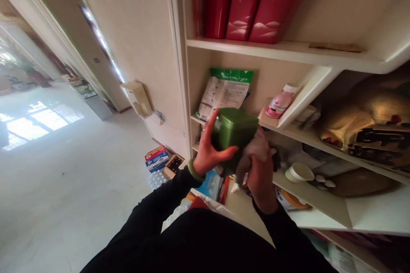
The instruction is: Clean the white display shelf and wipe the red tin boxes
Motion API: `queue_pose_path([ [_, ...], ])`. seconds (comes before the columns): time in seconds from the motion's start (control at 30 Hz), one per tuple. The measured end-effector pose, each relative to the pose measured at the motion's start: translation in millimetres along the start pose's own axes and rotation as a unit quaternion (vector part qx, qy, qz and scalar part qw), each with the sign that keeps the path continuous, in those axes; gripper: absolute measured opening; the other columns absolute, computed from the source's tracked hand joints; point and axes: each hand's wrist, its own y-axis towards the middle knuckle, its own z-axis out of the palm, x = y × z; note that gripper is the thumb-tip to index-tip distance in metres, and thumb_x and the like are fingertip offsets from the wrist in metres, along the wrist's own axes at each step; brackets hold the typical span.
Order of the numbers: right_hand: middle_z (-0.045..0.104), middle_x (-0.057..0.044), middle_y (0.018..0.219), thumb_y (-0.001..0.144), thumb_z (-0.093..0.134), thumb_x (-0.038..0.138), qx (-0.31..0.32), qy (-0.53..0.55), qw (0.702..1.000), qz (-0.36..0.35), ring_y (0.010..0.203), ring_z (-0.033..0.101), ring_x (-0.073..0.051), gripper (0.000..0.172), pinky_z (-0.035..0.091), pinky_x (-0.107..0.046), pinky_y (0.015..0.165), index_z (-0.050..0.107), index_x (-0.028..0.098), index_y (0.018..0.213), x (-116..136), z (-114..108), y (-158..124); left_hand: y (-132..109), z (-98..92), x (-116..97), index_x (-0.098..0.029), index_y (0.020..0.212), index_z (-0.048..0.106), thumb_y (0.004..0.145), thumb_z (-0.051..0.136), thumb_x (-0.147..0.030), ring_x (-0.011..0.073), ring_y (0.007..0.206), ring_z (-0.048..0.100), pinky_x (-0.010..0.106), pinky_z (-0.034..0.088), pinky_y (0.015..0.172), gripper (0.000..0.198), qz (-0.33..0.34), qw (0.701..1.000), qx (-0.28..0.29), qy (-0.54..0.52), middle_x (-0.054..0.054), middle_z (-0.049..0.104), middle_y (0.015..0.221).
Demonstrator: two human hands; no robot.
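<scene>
In the head view, a green canister (233, 130) with flat sides is held up in front of the shelves. My left hand (209, 147) grips it from the left, thumb across the near side and fingers along the far edge. A greyish cloth (253, 153) is bunched in my right hand (262, 179), pressed against the canister's right side. The cloth and some blur hide part of the right fingers. Behind the canister, a plastic pouch with a green top (226, 89) leans on the shelf, and a pink bottle with a white cap (282, 101) stands to the right.
White shelving (265, 54) rises close in front, with red boxes (246, 4) on its upper level. Lower right are a white cup (299, 172) and a golden figure (361, 111). Boxes (156, 158) lie low by the wall, and pale floor (80, 179) extends left.
</scene>
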Motion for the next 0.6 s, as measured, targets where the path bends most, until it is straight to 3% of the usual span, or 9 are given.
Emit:
queue_pose_path([
  [0.07,0.052,-0.014,0.178,0.114,0.051,0.035,0.014,0.037,0.997,-0.065,0.169,0.047,-0.033,0.06,0.045,-0.063,0.137,0.052,0.026,0.172,5,9,-10,0,-1.9,5,-0.033,0.18,0.036,0.087,0.094,-0.066,0.043,0.17,0.045,0.061,0.034,0.145,0.115,0.004,0.998,-0.034,0.048,0.013,0.047,0.181],
  [0.1,0.039,-0.011,0.187,0.115,0.05,0.034,0.02,0.047,0.994,-0.099,0.176,0.036,-0.033,0.065,0.039,-0.064,0.141,0.043,0.029,0.179,8,13,-14,-1,-2.0,6,-0.034,0.18,0.036,0.086,0.094,-0.066,0.0426,0.169,0.046,0.061,0.036,0.144,0.115,0.008,0.997,-0.045,0.067,0.013,0.047,0.18],
  [0.17,0.025,-0.008,0.194,0.116,0.048,0.035,0.032,0.037,0.988,-0.144,0.18,0.024,-0.034,0.07,0.031,-0.067,0.144,0.033,0.033,0.184,14,17,-15,-4,-0.1,6,-0.035,0.179,0.038,0.085,0.095,-0.066,0.042,0.166,0.049,0.061,0.04,0.142,0.114,0.022,0.994,-0.055,0.094,0.013,0.049,0.177],
  [0.27,0.011,-0.007,0.197,0.117,0.045,0.035,0.021,-0.004,0.989,-0.145,0.183,0.014,-0.036,0.077,0.026,-0.072,0.145,0.017,0.032,0.189,25,13,0,-11,5.7,1,-0.035,0.175,0.045,0.08,0.099,-0.066,0.0419,0.159,0.054,0.062,0.046,0.137,0.114,0.047,0.991,-0.044,0.116,0.013,0.053,0.169],
  [0.33,0.009,-0.006,0.197,0.118,0.044,0.034,0.006,-0.018,0.989,-0.149,0.183,0.011,-0.036,0.077,0.026,-0.072,0.145,0.015,0.033,0.189,31,10,16,-15,8.5,-3,-0.035,0.174,0.047,0.079,0.101,-0.066,0.0417,0.157,0.056,0.062,0.047,0.136,0.114,0.053,0.991,-0.037,0.118,0.013,0.054,0.167],
  [0.43,0.017,-0.003,0.195,0.119,0.045,0.04,-0.002,-0.008,0.982,-0.186,0.182,0.019,-0.034,0.068,0.037,-0.066,0.143,0.03,0.037,0.186,34,11,31,-18,8.1,-6,-0.036,0.173,0.047,0.079,0.101,-0.064,0.0411,0.16,0.054,0.061,0.045,0.138,0.112,0.046,0.994,-0.05,0.087,0.012,0.052,0.171],
  [0.6,0.016,0.003,0.196,0.119,0.049,0.043,0.021,-0.025,0.977,-0.212,0.181,0.023,-0.031,0.067,0.043,-0.062,0.141,0.033,0.04,0.184,14,29,5,-15,-2.4,-2,-0.039,0.175,0.042,0.085,0.099,-0.061,0.0381,0.164,0.054,0.058,0.044,0.14,0.109,-0.02,0.996,-0.082,-0.018,0.009,0.053,0.176],
])
